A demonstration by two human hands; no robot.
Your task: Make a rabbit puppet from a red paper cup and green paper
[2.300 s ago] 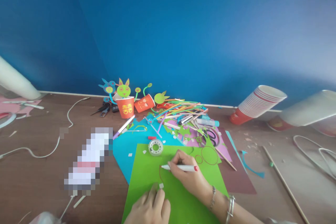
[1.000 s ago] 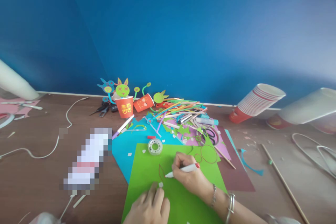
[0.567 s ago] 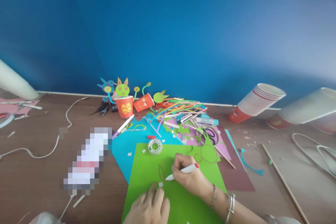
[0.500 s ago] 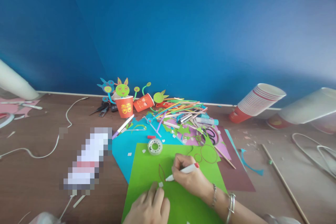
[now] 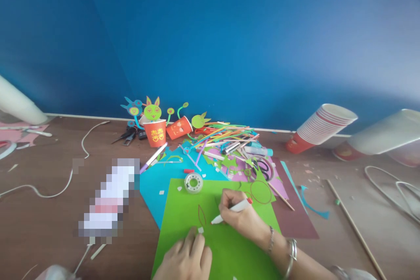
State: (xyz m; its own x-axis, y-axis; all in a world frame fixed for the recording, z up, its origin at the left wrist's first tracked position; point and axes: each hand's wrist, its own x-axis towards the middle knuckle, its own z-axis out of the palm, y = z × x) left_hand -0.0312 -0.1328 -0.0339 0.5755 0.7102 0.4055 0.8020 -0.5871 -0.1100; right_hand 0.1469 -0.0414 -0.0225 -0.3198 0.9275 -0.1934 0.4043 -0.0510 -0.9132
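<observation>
My right hand (image 5: 241,218) grips a white marker (image 5: 231,212) with a red end, its tip at the green sheet (image 5: 183,201). Left of the tip, a thin leaf-shaped outline (image 5: 201,215) is drawn on the sheet. My left hand (image 5: 187,258) lies flat on the lower left of the green sheet, with nothing in it. Just above its fingers is a small white scrap (image 5: 201,230). A clear tape roll (image 5: 193,183) rests on the sheet's top edge. Circles (image 5: 261,192) are drawn at the upper right.
Red paper cups (image 5: 155,133) with paper animal faces stand at the back, beside a pile of coloured straws (image 5: 226,133), pens and scissors (image 5: 262,168). Stacked cups (image 5: 321,127) lean at the right. A pixelated object (image 5: 110,197) and a wooden stick (image 5: 356,229) flank the papers.
My right hand has moved slightly right and up with the marker, so the tip is farther from the leaf-shaped outline. My left hand has stayed in place.
</observation>
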